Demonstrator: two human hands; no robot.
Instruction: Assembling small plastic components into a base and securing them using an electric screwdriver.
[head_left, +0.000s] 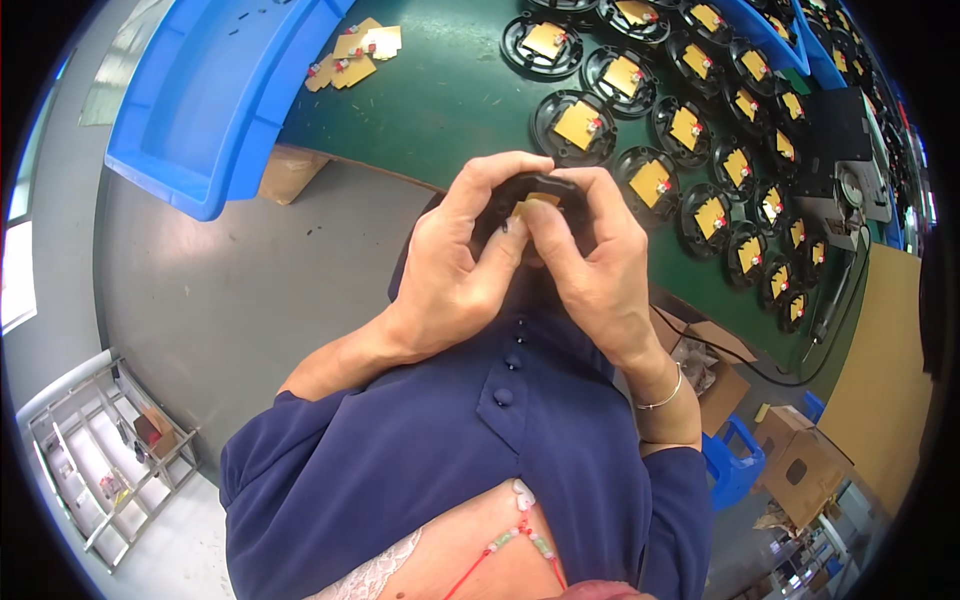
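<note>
Both my hands grip one round black plastic housing (527,186) at the near edge of the green table. My left hand (465,255) curls its fingers over the left side, and my right hand (592,250) wraps the right side. Both thumbs press toward the middle, where a bit of yellow board (541,198) shows under the right thumb. Most of the housing's inside is hidden by the thumbs. On the table beyond stand several like black housings (575,128), each with a yellow square board and a small red-and-white part.
A blue plastic bin (190,110) stands at the far left, beside a pile of loose yellow boards (352,60). A soldering iron (828,300) with a black cable rests at the table's right edge near a black box (840,130). Cardboard boxes (800,455) and a blue stool (735,460) sit below.
</note>
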